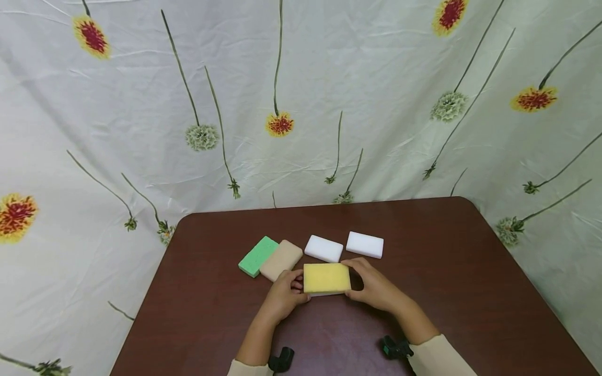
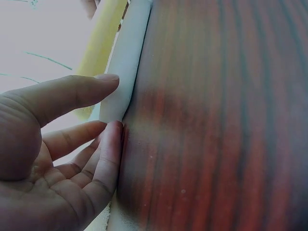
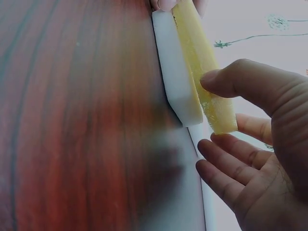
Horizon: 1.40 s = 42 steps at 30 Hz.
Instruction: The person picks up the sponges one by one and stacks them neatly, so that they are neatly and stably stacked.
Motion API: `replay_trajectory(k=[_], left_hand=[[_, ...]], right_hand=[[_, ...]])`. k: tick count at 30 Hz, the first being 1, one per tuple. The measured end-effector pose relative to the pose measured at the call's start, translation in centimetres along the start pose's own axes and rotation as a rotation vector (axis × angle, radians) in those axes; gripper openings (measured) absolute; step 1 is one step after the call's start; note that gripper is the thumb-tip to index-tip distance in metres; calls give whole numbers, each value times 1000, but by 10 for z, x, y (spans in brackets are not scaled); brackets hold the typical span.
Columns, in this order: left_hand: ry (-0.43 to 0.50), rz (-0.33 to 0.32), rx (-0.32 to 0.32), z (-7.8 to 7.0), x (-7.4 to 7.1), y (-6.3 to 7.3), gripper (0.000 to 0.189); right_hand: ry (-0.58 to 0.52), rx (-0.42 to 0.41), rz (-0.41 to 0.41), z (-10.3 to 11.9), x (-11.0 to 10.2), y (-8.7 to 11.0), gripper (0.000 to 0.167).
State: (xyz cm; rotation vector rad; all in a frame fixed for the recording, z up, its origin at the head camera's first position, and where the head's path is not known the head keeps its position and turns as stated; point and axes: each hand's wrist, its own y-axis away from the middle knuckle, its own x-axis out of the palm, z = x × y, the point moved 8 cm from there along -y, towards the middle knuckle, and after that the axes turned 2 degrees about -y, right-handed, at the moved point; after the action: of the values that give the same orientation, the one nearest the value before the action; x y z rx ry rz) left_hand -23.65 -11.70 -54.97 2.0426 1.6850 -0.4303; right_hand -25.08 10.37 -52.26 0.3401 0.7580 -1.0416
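Note:
In the middle of the table, a yellow sponge (image 1: 326,278) lies over a white sponge (image 3: 174,72), of which the head view shows just a thin near edge. My right hand (image 1: 376,287) pinches the yellow sponge at its right end, thumb on the near side and index finger at the far corner. At the opposite end, my left hand (image 1: 284,296) has its thumb against the near side of the lower white sponge (image 2: 131,53) and its fingertips at that sponge's end. A narrow wedge of a gap shows between the two sponges in the right wrist view.
Left of the pair, a beige sponge (image 1: 282,260) overlaps a green sponge (image 1: 257,256). Two more white sponges, a left one (image 1: 323,248) and a right one (image 1: 365,244), lie behind. Flower-printed cloth (image 1: 376,78) hangs beyond the dark wooden table (image 1: 447,250).

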Motion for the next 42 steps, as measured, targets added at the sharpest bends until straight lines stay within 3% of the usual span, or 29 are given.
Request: replay_trajectory(k=[17,25,33,42], left_hand=[[5,6,1,0,0,1,79],[113,41,16,-2,2,0,94],[211,59,30,-8,0,4,79],[181,59,-4,-3,-1,6,63]], right_hand=[[-13,-7,53,1,4,-4,70],[-26,-4,65,-1,5,-3,73],[-41,34,65,-3,4,-2,78],[-69,60,57,-4,3,-1,75]])
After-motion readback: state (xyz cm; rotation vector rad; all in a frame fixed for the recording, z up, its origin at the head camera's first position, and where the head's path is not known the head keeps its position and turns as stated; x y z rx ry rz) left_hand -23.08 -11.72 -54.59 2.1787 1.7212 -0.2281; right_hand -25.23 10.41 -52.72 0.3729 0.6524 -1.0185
